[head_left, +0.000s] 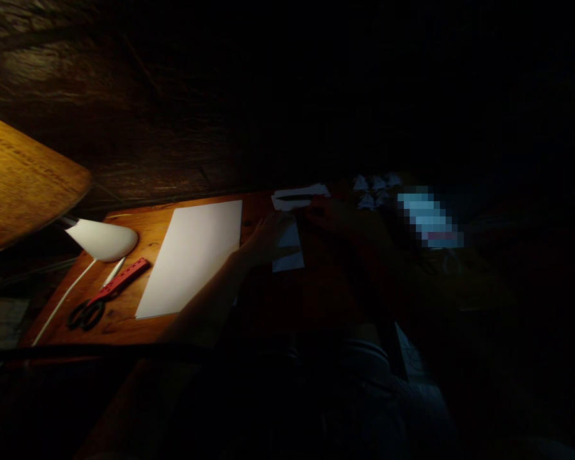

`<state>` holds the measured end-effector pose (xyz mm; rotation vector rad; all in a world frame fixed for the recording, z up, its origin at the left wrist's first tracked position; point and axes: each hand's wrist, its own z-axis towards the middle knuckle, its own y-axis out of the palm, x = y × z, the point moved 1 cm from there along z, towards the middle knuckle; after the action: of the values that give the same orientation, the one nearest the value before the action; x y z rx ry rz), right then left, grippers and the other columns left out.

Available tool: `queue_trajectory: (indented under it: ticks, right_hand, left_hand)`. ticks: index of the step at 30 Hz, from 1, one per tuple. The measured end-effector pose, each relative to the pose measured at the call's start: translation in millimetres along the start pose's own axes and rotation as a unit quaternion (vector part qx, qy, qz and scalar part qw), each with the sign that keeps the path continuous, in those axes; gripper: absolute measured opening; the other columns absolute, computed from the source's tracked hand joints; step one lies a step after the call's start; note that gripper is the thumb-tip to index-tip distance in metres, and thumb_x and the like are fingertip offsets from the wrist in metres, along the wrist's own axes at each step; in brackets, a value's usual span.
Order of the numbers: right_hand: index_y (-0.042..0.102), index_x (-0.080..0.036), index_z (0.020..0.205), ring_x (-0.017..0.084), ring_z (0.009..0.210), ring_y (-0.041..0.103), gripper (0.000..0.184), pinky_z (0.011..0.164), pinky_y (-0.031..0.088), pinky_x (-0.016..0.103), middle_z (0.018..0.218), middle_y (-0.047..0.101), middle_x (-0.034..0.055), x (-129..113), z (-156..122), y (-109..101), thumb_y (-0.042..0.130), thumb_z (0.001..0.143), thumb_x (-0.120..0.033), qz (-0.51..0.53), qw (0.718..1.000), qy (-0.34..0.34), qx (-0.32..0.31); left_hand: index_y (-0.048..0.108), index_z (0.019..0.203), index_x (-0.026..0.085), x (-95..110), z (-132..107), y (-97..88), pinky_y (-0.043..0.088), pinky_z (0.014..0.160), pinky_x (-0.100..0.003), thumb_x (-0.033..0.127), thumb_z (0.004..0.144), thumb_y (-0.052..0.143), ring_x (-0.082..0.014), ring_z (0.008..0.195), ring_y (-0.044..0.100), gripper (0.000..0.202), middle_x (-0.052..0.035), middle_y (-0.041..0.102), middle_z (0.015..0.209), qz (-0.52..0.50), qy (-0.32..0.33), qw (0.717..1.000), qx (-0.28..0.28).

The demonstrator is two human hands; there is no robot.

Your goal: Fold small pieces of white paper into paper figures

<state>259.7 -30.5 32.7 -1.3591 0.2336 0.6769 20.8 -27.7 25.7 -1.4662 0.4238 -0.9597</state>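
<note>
The light is dim, and much of the right side is dark. My left hand (274, 225) lies with fingers stretched out over a small piece of white paper (289, 260) on the wooden table. My right hand (323, 214) is close by on the right, in deep shadow; its fingers are too dark to read. Just beyond both hands, a dark, slim blade-like tool (293, 198) rests across white paper strips (287, 191). A reddish part shows at its right end, near my right hand. Whether that hand touches it I cannot tell.
A stack of white sheets (196, 255) lies left of my hands. Farther left are black-looped scissors (93, 315) with a red patterned strip, and a white lamp base (104, 241) under a shade (23, 179). Several folded paper pieces (376, 185) and a blurred bright rectangle (429, 217) lie right.
</note>
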Motion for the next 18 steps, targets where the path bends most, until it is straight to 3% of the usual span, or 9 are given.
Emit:
queue_trajectory:
  ticks: [7, 18]
  right_hand:
    - [0.08, -0.019, 0.099, 0.024, 0.094, 0.071, 0.015, 0.082, 0.051, 0.033, 0.112, 0.081, 0.0107, -1.0, 0.1, 0.6, 0.067, 0.093, -0.024, -0.004, 1.0, 0.008, 0.005]
    - [0.081, -0.017, 0.1, 0.023, 0.095, 0.071, 0.017, 0.083, 0.05, 0.032, 0.111, 0.081, 0.0121, -0.1, 0.6, 0.2, 0.066, 0.094, -0.023, -0.005, 1.0, 0.002, 0.0]
  left_hand:
    - [0.061, 0.142, 0.028, -2.5, 0.5, 2.7, 0.043, 0.118, -0.069, 0.061, 0.093, 0.072, -0.0431, 0.145, 0.048, 0.06, -0.0149, 0.052, 0.158, 0.003, 0.0, 1.0, 0.004]
    - [0.049, 0.154, 0.023, -2.8, 0.4, 3.6, 0.039, 0.123, -0.069, 0.056, 0.092, 0.073, -0.0437, 0.15, 0.042, 0.074, -0.0182, 0.049, 0.161, 0.001, -0.007, 1.0, -0.003]
